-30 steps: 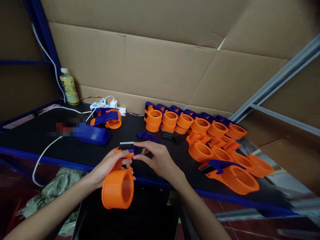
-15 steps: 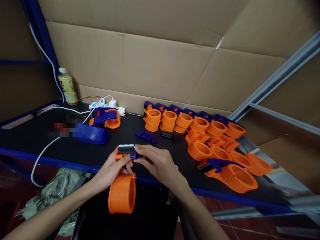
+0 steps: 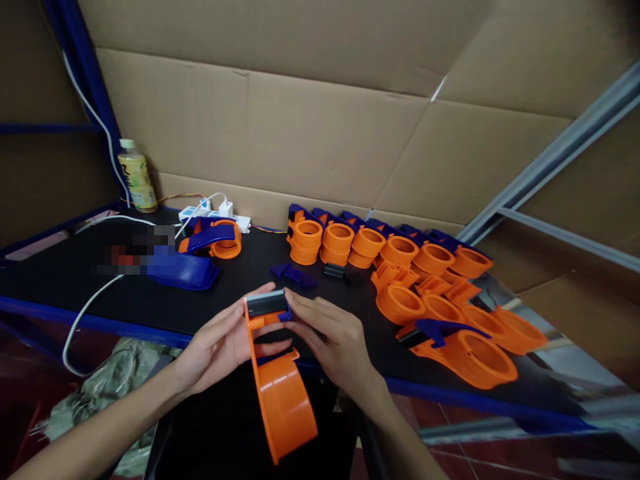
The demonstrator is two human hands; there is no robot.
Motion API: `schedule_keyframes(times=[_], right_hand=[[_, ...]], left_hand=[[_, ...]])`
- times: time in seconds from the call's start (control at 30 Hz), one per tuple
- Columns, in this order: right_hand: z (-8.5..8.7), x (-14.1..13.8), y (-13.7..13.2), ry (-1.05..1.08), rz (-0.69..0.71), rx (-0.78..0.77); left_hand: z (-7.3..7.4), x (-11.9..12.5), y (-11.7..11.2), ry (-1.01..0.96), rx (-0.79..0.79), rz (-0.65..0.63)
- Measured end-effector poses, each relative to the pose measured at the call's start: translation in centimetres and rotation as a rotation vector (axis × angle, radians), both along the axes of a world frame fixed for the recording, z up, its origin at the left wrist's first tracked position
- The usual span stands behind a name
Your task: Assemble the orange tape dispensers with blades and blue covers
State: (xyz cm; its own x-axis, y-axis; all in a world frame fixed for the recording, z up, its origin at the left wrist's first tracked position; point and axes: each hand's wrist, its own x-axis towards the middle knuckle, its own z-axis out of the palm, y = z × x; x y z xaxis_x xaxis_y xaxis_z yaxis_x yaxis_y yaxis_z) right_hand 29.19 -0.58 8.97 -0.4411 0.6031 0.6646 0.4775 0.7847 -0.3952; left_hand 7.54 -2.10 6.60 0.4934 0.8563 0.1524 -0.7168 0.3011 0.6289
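Above the table's front edge, I hold an orange tape dispenser (image 3: pixel 287 407) with its ring hanging down. At its top sits a black bar (image 3: pixel 265 305) with a pale toothed blade along the upper edge. My left hand (image 3: pixel 220 347) holds the frame from the left, thumb near the bar's left end and fingers partly hidden behind. The thumb and fingers of my right hand (image 3: pixel 330 333) pinch the bar's right end, where a small blue part (image 3: pixel 285 315) shows. Just beyond my hands lie blue pieces (image 3: pixel 293 274) and a loose black piece (image 3: pixel 334 271).
Rows of orange dispensers (image 3: pixel 400 250) stand at the back right, and another lies nearer (image 3: pixel 483 360). A stack of blue strips (image 3: pixel 185 270), a dispenser (image 3: pixel 225 239), a power strip (image 3: pixel 243 223) and a bottle (image 3: pixel 137 177) are on the left. White cables (image 3: pixel 80 307) run there.
The tape dispenser has turned, its ring swinging right and its side frame now showing. My left fingers have loosened and straightened behind it. My right hand stays at the bar's right end.
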Motion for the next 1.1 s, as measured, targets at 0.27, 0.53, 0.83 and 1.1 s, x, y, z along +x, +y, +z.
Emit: schedule_keyframes(times=[0.27, 0.53, 0.83, 1.1], right_hand=[[2.5, -0.2, -5.0, -0.046, -0.076, -0.135], [-0.7, -3.5, -7.2, -0.112, -0.107, -0.123], [0.2, -3.9, -5.8, -0.012, -0.031, -0.084], [2.8, -5.3, -0.8, 0.243, 0.219, -0.653]], left_hand=[[-0.9, -1.0, 0.0, 0.087, 0.017, 0.091], [-0.5, -0.7, -0.4, 0.116, -0.046, 0.253], [0.3, -1.1, -0.4, 0.135, -0.016, 0.371], [0.4, -2.7, 0.8, -0.168, -0.065, 0.238]])
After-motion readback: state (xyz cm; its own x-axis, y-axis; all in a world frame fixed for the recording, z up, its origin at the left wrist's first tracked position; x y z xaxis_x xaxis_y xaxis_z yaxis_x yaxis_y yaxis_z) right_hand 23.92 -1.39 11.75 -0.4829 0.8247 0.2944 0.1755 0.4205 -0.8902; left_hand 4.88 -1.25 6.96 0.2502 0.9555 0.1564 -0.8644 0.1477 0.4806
